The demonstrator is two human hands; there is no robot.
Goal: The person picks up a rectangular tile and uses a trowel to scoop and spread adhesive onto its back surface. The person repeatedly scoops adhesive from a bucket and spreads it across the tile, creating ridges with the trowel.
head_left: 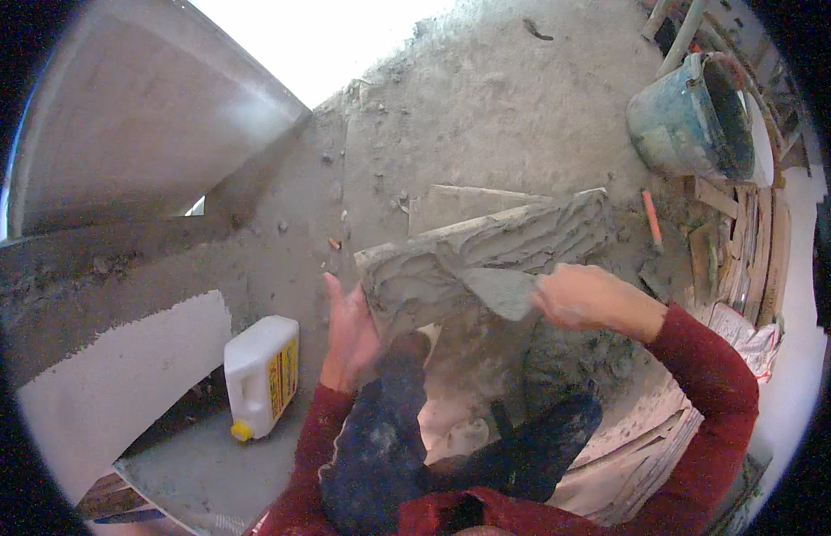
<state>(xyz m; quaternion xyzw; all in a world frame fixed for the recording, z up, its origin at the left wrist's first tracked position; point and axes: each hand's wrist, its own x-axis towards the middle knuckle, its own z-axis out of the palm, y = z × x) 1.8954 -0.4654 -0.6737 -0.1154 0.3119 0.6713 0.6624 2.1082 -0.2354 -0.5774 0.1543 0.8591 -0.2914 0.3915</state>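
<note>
A long narrow slab [373, 255], its upper face spread with wet grey mortar [549, 228] in ridges, slants across the middle above my knees. My left hand [351, 323] grips its left end, thumb up along the edge and fingers partly hidden beneath. In my right hand [590, 299] is a trowel [503, 293], its mortar-smeared blade lying against the coating near the slab's lower edge. My fingers wrap its handle, which is mostly hidden. What the slab is made of cannot be seen under the mortar.
A white jug [259, 371] with a yellow cap stands at left. A mortar-stained bucket [679, 125] sits far right, near an orange stick-like tool [652, 219] and stacked wooden strips [759, 255]. Another flat board [442, 204] lies behind the slab. A large panel [156, 116] leans at far left.
</note>
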